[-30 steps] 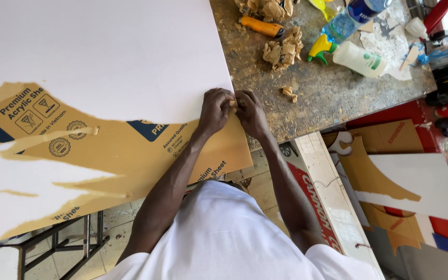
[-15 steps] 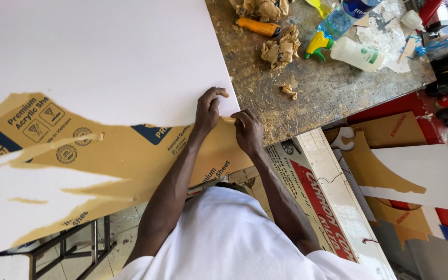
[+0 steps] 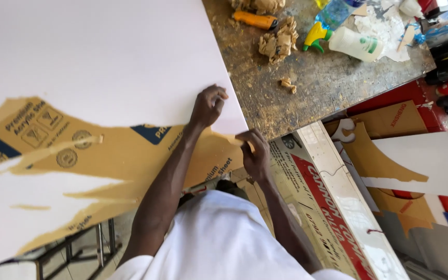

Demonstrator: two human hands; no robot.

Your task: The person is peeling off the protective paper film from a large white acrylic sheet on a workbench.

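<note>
Pinching the torn edge of the brown paper protective film [image 3: 130, 155], the right hand [image 3: 255, 153] grips it between thumb and fingers just off the near corner of the large white acrylic sheet [image 3: 105, 57]. The left hand [image 3: 207, 106] grasps nothing; its curled fingers press down on the bare white surface just beside the tear line. The sheet lies flat over the worn, paint-stained wooden table [image 3: 307, 98], with its near corner reaching past the table edge, and the film covers only the near part of it, in ragged strips.

To do this well, the pull is best kept low and close to the surface, so the paper comes away in a wide band instead of ripping into slivers. The pressing hand should sit close to the peel line to stop the sheet from lifting or sliding. A fresh grip nearer the line would probably help as the film frees up.

Farther out on the table lie crumpled scraps of brown paper [image 3: 278, 40], an orange utility knife [image 3: 255, 19] and a white spray bottle with a yellow trigger [image 3: 346, 41].
</note>
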